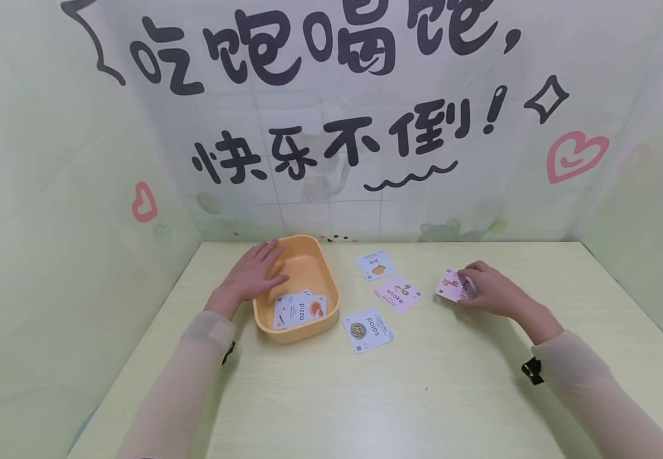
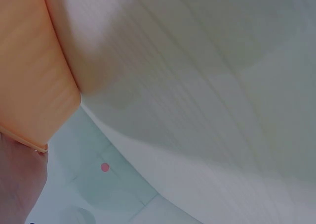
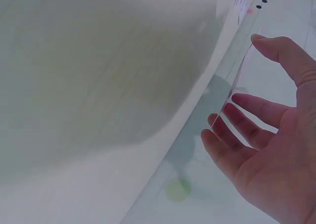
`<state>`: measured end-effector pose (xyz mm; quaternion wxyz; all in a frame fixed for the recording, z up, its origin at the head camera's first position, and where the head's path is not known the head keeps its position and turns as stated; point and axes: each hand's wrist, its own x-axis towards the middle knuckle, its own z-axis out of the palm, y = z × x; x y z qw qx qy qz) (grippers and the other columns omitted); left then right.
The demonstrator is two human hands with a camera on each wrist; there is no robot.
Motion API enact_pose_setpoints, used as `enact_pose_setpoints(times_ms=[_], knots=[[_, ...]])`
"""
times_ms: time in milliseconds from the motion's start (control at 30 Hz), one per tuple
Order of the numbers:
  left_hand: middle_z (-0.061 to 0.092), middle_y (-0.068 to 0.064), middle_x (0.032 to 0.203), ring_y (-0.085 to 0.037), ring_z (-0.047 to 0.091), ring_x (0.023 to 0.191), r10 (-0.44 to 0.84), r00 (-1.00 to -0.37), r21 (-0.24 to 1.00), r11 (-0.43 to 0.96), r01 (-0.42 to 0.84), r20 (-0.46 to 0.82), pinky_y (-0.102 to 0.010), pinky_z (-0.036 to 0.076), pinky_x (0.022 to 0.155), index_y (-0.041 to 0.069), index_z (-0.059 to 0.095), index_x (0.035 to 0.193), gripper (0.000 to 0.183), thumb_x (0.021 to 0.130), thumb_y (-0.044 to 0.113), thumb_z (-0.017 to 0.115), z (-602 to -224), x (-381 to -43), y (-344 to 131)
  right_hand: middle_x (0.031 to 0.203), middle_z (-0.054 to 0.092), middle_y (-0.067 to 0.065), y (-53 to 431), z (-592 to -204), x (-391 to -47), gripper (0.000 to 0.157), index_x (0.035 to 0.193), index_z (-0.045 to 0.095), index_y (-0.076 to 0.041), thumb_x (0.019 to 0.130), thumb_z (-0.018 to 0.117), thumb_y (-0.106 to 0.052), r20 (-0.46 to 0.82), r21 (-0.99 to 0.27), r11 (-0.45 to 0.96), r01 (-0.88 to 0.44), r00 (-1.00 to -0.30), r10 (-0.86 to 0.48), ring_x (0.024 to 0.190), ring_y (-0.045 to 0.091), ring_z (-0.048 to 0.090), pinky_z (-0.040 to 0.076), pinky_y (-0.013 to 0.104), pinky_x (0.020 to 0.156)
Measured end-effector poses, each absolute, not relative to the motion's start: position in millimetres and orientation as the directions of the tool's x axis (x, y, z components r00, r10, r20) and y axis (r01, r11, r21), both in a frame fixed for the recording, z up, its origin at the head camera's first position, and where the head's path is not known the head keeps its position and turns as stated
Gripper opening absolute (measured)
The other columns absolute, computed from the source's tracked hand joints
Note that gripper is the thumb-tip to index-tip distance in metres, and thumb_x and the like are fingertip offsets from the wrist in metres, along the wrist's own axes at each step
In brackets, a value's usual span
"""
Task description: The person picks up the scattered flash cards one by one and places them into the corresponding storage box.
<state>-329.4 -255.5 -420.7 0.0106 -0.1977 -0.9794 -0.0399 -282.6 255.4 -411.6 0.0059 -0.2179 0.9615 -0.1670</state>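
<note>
My left hand (image 1: 249, 274) lies over the left rim of an orange box (image 1: 305, 264), fingers extended. In the left wrist view, part of the hand (image 2: 19, 179) shows against the rim beside the box wall (image 2: 37, 61). Inside the box are several cards, a pizza card (image 1: 301, 310) on top. At the right, my right hand (image 1: 495, 291) holds a pink giraffe card (image 1: 449, 287) between thumb and fingers. The right wrist view catches that card (image 3: 239, 78) nearly edge-on, raised off the table, with the thumb at one edge and fingertips at the other.
Between the box and my right hand lie a pie card (image 1: 375, 264), a pink snake card (image 1: 398, 294) and a salad card (image 1: 368, 329) on the pale wooden table (image 1: 331, 401). A printed white curtain (image 1: 331, 210) stands along the back edge and both sides.
</note>
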Motion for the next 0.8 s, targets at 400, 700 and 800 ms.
enact_pose_setpoints(times_ms=[400, 700, 800], knots=[[0.015, -0.017, 0.167, -0.040, 0.015, 0.154, 0.398, -0.916, 0.068, 0.914, 0.400, 0.042, -0.054, 0.012, 0.127, 0.005, 0.022, 0.159, 0.082, 0.098, 0.055, 0.048, -420, -330, -257, 0.133, 0.054, 0.031, 220, -403, -290, 0.063, 0.131, 0.057, 0.010, 0.081, 0.078, -0.023, 0.068, -0.335, 0.835, -0.435, -0.896, -0.439, 0.118, 0.044, 0.056, 0.048, 0.056, 0.101], [0.015, -0.017, 0.168, -0.039, 0.015, 0.154, 0.400, -0.916, 0.075, 0.912, 0.402, 0.042, -0.054, 0.013, 0.127, 0.006, 0.022, 0.159, 0.082, 0.098, 0.055, 0.047, -420, -330, -257, 0.135, 0.054, 0.028, 184, -395, -294, 0.064, 0.134, 0.057, 0.008, 0.081, 0.079, -0.022, 0.078, -0.369, 0.805, -0.465, -0.878, -0.471, 0.121, 0.041, 0.056, 0.048, 0.054, 0.105], [0.015, -0.017, 0.168, -0.039, 0.014, 0.154, 0.400, -0.916, 0.075, 0.913, 0.402, 0.041, -0.054, 0.013, 0.127, 0.005, 0.022, 0.159, 0.082, 0.098, 0.055, 0.047, -420, -330, -257, 0.137, 0.054, 0.025, 172, -393, -294, 0.065, 0.135, 0.056, 0.006, 0.082, 0.079, -0.024, 0.067, -0.382, 0.800, -0.463, -0.877, -0.476, 0.122, 0.039, 0.055, 0.048, 0.053, 0.106]])
